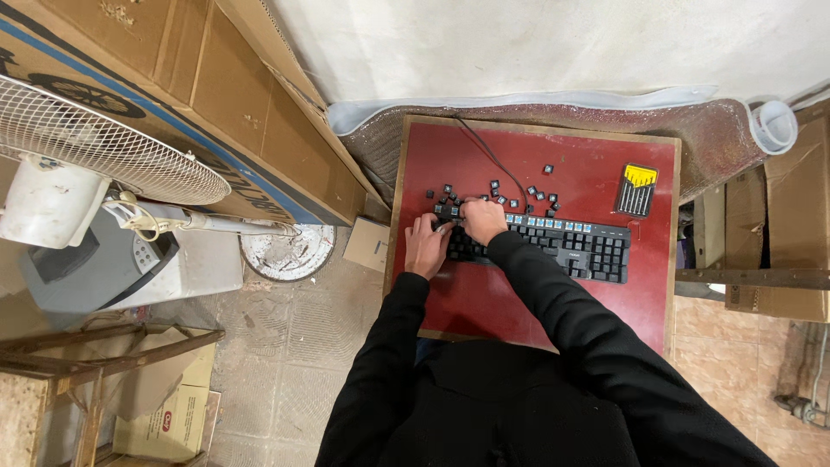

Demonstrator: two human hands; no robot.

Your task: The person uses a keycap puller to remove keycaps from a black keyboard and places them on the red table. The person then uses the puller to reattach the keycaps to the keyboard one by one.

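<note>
Both hands rested on the black rectangular plastic keyboard [553,242]: left hand [425,246] flat, fingers spread; right hand [482,220] curled, contents indeterminate.

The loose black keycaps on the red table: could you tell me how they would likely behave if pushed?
The keycaps look small and blocky, so they would probably slide or tumble rather than roll. Being scattered singly on the smooth red table, they likely scatter easily.
</note>
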